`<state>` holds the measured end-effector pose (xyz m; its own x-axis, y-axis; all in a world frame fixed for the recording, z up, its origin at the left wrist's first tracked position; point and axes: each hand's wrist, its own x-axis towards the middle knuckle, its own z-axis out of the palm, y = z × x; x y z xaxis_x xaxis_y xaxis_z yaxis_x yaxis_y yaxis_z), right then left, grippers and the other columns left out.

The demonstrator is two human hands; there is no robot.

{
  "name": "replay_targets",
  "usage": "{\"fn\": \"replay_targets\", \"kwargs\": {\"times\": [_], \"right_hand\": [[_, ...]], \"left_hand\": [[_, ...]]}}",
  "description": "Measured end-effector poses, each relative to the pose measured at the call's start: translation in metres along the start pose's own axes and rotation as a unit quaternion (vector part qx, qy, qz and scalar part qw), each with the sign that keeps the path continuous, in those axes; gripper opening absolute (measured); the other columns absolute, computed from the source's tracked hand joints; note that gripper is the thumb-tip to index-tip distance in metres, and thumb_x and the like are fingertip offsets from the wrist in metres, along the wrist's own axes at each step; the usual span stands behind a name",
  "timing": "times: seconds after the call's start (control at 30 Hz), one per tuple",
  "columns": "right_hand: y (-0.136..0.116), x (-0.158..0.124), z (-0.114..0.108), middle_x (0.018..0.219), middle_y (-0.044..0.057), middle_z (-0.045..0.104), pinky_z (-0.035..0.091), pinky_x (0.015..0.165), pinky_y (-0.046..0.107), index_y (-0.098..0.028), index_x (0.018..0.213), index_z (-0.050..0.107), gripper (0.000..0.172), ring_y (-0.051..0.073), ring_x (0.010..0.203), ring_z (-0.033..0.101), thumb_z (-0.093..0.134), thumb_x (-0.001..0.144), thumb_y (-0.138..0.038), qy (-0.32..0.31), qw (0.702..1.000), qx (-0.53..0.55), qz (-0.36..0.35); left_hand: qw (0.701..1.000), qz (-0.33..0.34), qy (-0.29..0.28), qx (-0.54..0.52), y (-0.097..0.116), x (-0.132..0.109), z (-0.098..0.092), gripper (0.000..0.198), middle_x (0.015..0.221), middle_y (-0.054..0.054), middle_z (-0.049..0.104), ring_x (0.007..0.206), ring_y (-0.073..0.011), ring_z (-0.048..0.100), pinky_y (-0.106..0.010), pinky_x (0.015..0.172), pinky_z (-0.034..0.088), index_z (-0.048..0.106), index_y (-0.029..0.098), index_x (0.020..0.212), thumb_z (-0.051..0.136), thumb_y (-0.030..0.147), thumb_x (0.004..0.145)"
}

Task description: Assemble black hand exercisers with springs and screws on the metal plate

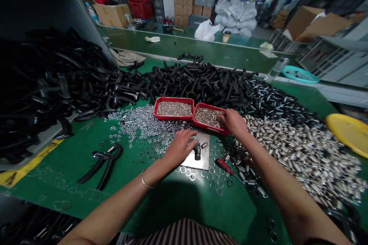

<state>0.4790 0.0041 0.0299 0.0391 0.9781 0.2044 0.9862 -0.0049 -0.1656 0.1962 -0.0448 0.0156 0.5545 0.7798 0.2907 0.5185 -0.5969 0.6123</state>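
My left hand [180,146] rests over a small metal plate [204,164]. Its thumb and fingers are curved around the upper end of a short black part [197,152], partly hidden by the thumb. Beside that part lies a small metal spring [204,145]. My right hand [233,121] reaches into the right red tray [212,127], which holds many small metal pins [208,116]. Its fingers are pinched together among the pins; whatever is between them is too small to make out. Touching this tray on its left is another red tray [173,117] of tiny metal pieces.
Black handles [198,80] are heaped behind the trays and in a grey bin [86,11]. Metal springs [299,153] pile up at right. Loose rings [143,126], a red-handled screwdriver [224,166] and black-handled pruning shears [103,164] lie on the green table. A yellow lid [349,132] sits far right.
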Motion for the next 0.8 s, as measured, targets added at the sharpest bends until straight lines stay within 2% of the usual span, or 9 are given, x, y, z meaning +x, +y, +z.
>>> {"fn": "replay_targets", "kwargs": {"times": [0.13,0.23,0.3,0.4,0.47,0.57,0.7,0.73,0.8], "right_hand": [[-0.002,-0.003,-0.004,0.093,0.011,0.067,0.044,0.074,0.034,-0.020,0.085,0.063,0.021,0.025,0.087,0.061,0.053,0.095,-0.035,0.035,0.998,0.046,0.020],[-0.026,-0.023,-0.018,0.088,0.008,0.066,0.044,0.075,0.034,-0.020,0.083,0.060,0.021,0.023,0.082,0.060,0.056,0.094,-0.038,0.093,0.978,0.186,0.034],[-0.053,-0.048,-0.027,0.083,0.004,0.065,0.045,0.073,0.032,-0.021,0.085,0.060,0.020,0.020,0.076,0.059,0.059,0.093,-0.040,0.101,0.936,0.334,0.046],[-0.091,-0.092,-0.034,0.078,0.000,0.062,0.046,0.068,0.029,-0.022,0.084,0.060,0.019,0.017,0.071,0.058,0.063,0.090,-0.040,0.047,0.853,0.514,0.071],[-0.108,-0.113,-0.033,0.076,-0.001,0.061,0.047,0.066,0.028,-0.022,0.083,0.060,0.018,0.015,0.070,0.057,0.064,0.090,-0.039,0.043,0.811,0.575,0.104],[-0.121,-0.127,-0.028,0.074,-0.002,0.061,0.048,0.067,0.028,-0.023,0.082,0.060,0.018,0.015,0.067,0.058,0.063,0.091,-0.039,0.054,0.779,0.607,0.145],[-0.121,-0.128,-0.027,0.067,-0.003,0.060,0.050,0.065,0.029,-0.024,0.080,0.057,0.021,0.016,0.064,0.059,0.058,0.094,-0.040,0.012,0.780,0.615,0.116],[-0.117,-0.130,-0.030,0.069,-0.002,0.062,0.051,0.065,0.030,-0.024,0.080,0.058,0.022,0.016,0.066,0.060,0.056,0.095,-0.040,0.015,0.796,0.596,0.102],[-0.104,-0.134,-0.037,0.086,0.003,0.067,0.054,0.072,0.033,-0.024,0.089,0.062,0.022,0.018,0.079,0.064,0.050,0.099,-0.040,0.024,0.858,0.510,0.056]], "left_hand": [[0.999,-0.013,0.020,-0.045,0.010,0.003,-0.006,0.018,0.109,-0.006,0.069,0.105,-0.0230,0.061,-0.047,0.097,0.047,0.063,0.021,0.111,0.051,0.028,0.099],[0.986,-0.058,0.039,-0.154,0.025,0.001,-0.007,0.019,0.108,-0.005,0.070,0.100,-0.0201,0.064,-0.042,0.094,0.050,0.062,0.021,0.114,0.057,0.027,0.096],[0.960,-0.101,0.049,-0.256,0.038,-0.001,-0.006,0.025,0.104,-0.004,0.071,0.092,-0.0180,0.067,-0.038,0.087,0.054,0.060,0.021,0.116,0.064,0.026,0.092],[0.912,-0.151,0.075,-0.373,0.053,-0.005,0.000,0.020,0.092,-0.003,0.071,0.078,-0.0154,0.069,-0.033,0.076,0.056,0.062,0.019,0.104,0.068,0.029,0.089],[0.879,-0.177,0.085,-0.434,0.057,-0.009,0.005,0.020,0.086,-0.003,0.070,0.074,-0.0151,0.069,-0.031,0.072,0.056,0.062,0.018,0.098,0.070,0.032,0.087],[0.835,-0.206,0.073,-0.505,0.059,-0.015,0.012,0.025,0.077,-0.002,0.070,0.072,-0.0156,0.070,-0.030,0.070,0.056,0.061,0.017,0.099,0.073,0.033,0.084],[0.829,-0.216,0.076,-0.510,0.055,-0.020,0.008,0.020,0.071,0.000,0.069,0.071,-0.0144,0.068,-0.030,0.074,0.055,0.061,0.017,0.097,0.068,0.033,0.088],[0.838,-0.216,0.080,-0.495,0.052,-0.020,0.004,0.019,0.071,0.000,0.068,0.070,-0.0145,0.068,-0.031,0.074,0.055,0.060,0.017,0.097,0.066,0.034,0.089],[0.875,-0.209,0.088,-0.429,0.044,-0.018,-0.005,0.019,0.075,0.000,0.068,0.073,-0.0152,0.067,-0.032,0.075,0.054,0.059,0.018,0.099,0.061,0.036,0.093]]}}
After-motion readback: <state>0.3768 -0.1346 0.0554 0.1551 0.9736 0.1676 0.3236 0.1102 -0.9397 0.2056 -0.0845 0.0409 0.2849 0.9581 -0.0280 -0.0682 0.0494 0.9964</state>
